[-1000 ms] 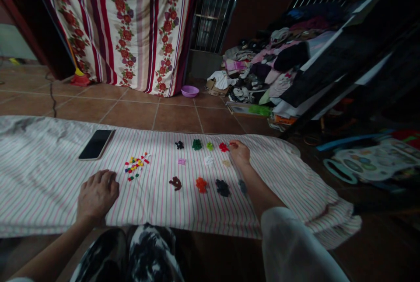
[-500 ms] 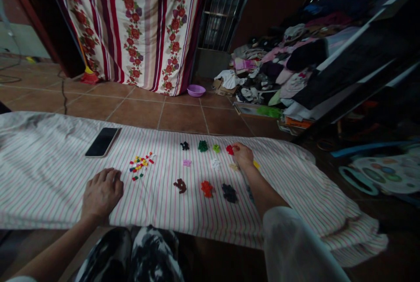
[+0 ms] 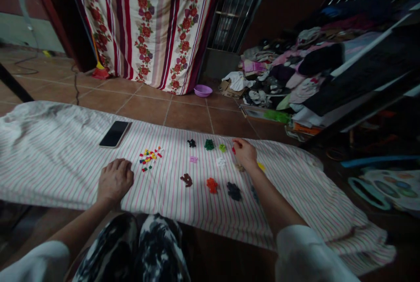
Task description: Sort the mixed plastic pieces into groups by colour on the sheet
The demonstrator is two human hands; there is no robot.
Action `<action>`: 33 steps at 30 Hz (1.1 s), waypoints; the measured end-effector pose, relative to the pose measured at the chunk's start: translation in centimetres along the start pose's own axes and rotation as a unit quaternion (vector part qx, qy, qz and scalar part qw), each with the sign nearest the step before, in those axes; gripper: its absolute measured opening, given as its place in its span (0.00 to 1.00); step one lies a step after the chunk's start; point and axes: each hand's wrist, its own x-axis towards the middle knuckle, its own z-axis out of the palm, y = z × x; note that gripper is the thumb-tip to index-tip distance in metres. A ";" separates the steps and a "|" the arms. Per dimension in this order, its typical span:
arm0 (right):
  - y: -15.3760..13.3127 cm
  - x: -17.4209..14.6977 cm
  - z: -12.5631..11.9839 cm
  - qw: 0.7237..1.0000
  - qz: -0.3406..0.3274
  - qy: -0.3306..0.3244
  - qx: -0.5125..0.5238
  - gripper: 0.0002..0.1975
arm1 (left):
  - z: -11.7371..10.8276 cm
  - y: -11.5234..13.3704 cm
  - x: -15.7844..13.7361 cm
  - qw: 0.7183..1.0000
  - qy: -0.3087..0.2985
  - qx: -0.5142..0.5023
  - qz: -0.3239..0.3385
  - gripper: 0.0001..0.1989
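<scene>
My left hand (image 3: 115, 180) lies palm down on the striped cloth (image 3: 78, 168), fingers loosely spread, with nothing in it. Right of it is a loose scatter of tiny mixed-colour pieces (image 3: 151, 155). My right hand (image 3: 245, 153) is over the red pieces (image 3: 233, 150) at the far side, fingers bent together. Whatever is between the fingertips is hidden. Small one-colour heaps lie around it: lime green (image 3: 222, 147), dark green (image 3: 209, 144), black (image 3: 191, 143), white (image 3: 221, 161), pink (image 3: 193, 159), tan (image 3: 239, 168), orange (image 3: 211, 185), brown (image 3: 187, 180), dark grey (image 3: 234, 191) and yellow (image 3: 261, 166).
A phone (image 3: 115, 134) lies on the cloth at the left. Beyond the cloth's far edge are a tiled floor, a purple basin (image 3: 203, 91) and a floral curtain (image 3: 160, 24). Clothes (image 3: 282, 63) are heaped at the right, behind a dark slanting frame.
The view has swung a little left, so everything sits farther right. My right hand now covers more of the red pieces. My left hand still rests on the cloth.
</scene>
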 end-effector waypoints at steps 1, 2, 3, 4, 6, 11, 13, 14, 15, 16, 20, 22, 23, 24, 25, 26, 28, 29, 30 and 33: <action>-1.1 -0.2 0.2 1.000 -0.019 -0.004 0.015 0.14 | 0.0 0.0 0.0 1.000 0.003 -0.007 0.000 0.14; -2.3 -0.4 0.5 0.999 -0.043 -0.010 0.032 0.14 | 0.1 0.0 0.0 1.000 0.007 -0.015 -0.002 0.13; -3.5 -0.7 0.9 0.996 -0.072 -0.019 0.052 0.14 | 0.1 0.0 0.1 1.000 0.012 -0.022 -0.001 0.13; -4.8 -1.0 1.3 0.992 -0.103 -0.029 0.073 0.13 | 0.1 0.1 0.1 0.999 0.016 -0.028 -0.001 0.13; -7.5 -2.0 2.2 0.978 -0.165 -0.060 0.109 0.13 | 0.0 0.1 0.1 0.999 0.021 -0.035 -0.002 0.12; -13.7 -5.2 5.1 0.942 -0.248 -0.183 0.131 0.14 | -0.1 0.2 0.1 0.999 0.024 -0.038 -0.004 0.11; -15.7 -6.6 6.3 0.931 -0.261 -0.226 0.116 0.14 | -0.1 0.2 0.1 0.999 0.020 -0.038 -0.004 0.11; -16.5 -7.2 6.8 0.927 -0.264 -0.245 0.106 0.15 | -0.1 0.2 0.1 0.999 0.017 -0.039 -0.005 0.11; -17.3 -7.7 7.3 0.923 -0.265 -0.261 0.095 0.15 | -0.1 0.2 0.1 0.999 0.017 -0.040 -0.006 0.11; -18.1 -8.1 7.7 0.921 -0.263 -0.276 0.083 0.15 | -0.1 0.2 0.1 0.999 0.017 -0.042 -0.006 0.10; -20.2 -9.1 9.2 0.914 -0.251 -0.317 0.035 0.15 | 0.0 0.2 0.2 0.999 0.024 -0.041 -0.003 0.10; -21.0 -9.3 9.8 0.911 -0.246 -0.331 0.010 0.15 | 0.1 0.1 0.2 0.999 0.025 -0.038 -0.003 0.09; -21.2 -9.4 10.0 0.909 -0.246 -0.336 -0.004 0.15 | 0.1 0.1 0.2 0.999 0.025 -0.039 -0.002 0.09; -21.5 -9.5 10.2 0.907 -0.246 -0.340 -0.019 0.15 | 0.1 0.1 0.2 0.999 0.026 -0.040 -0.002 0.09; -21.7 -9.6 10.4 0.906 -0.246 -0.342 -0.034 0.15 | 0.1 0.1 0.2 0.999 0.027 -0.042 -0.002 0.09; -21.9 -9.7 10.6 0.905 -0.245 -0.343 -0.049 0.14 | 0.1 0.1 0.2 0.999 0.028 -0.044 -0.003 0.09; -22.3 -9.9 10.8 0.907 -0.238 -0.340 -0.072 0.14 | 0.1 0.1 0.1 0.998 0.029 -0.047 -0.006 0.09; -22.4 -10.0 10.8 0.908 -0.235 -0.337 -0.078 0.13 | 0.1 0.1 0.1 0.998 0.028 -0.049 -0.007 0.09; -22.5 -10.0 10.9 0.910 -0.233 -0.334 -0.081 0.13 | 0.1 0.1 0.1 0.998 0.026 -0.051 -0.008 0.09; -22.4 -10.2 11.2 0.913 -0.232 -0.327 -0.072 0.12 | 0.0 0.1 0.2 0.998 0.020 -0.056 -0.009 0.09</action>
